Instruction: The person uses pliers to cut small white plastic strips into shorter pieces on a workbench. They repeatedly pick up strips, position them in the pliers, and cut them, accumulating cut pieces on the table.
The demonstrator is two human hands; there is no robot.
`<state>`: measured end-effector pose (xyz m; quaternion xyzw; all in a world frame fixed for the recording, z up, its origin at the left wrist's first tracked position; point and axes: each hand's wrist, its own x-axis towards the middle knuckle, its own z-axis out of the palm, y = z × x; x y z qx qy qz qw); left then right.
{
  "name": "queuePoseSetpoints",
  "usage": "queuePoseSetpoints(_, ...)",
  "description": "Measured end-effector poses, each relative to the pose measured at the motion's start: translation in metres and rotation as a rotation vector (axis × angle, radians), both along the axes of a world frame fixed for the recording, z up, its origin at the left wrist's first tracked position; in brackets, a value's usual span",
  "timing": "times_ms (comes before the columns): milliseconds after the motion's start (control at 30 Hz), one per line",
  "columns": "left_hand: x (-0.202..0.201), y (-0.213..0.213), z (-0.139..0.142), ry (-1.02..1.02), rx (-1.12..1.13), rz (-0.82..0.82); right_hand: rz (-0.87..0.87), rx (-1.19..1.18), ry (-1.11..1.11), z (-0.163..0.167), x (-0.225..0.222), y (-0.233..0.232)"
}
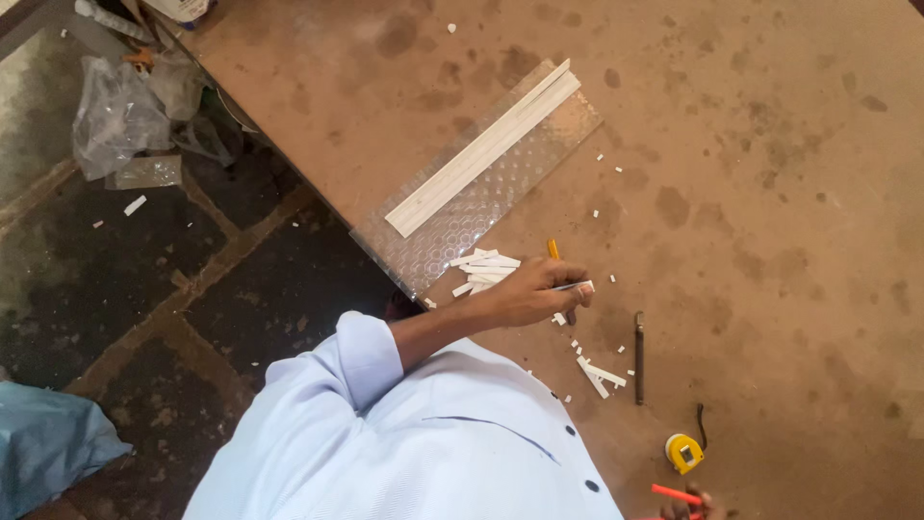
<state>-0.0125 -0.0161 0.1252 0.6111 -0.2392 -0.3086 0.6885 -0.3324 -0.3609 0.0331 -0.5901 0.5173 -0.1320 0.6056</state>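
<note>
Apparently sorting cut pieces: the person's left hand [529, 294] reaches across the brown worktable [770, 193], fingers curled closed on a thin white strip [576, 286], beside a small pile of white strips [484, 269] near the table's left edge. I'd judge the strip needs laying squarely with the others. The right hand [695, 505], at the near edge, grips a red pencil [676, 495] by a yellow tape measure [683, 453].
</note>
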Motion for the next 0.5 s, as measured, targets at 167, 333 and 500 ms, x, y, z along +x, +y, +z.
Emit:
queuePoseSetpoints(167, -0.005, -0.007, 0.000, -0.113, 0.078, -0.017, 0.193, 0.365, -0.512, 0.007, 0.018, 0.053)
queuePoseSetpoints(333, -0.003, 0.006, -0.007, -0.111, 0.006, 0.038, 0.283, 0.653, -0.771, 0.027, 0.059, 0.116)
queuePoseSetpoints(500, 0.000, 0.028, -0.018, -0.014, 0.014, 0.097, 0.456, 0.860, -1.002, 0.041, 0.063, 0.154)
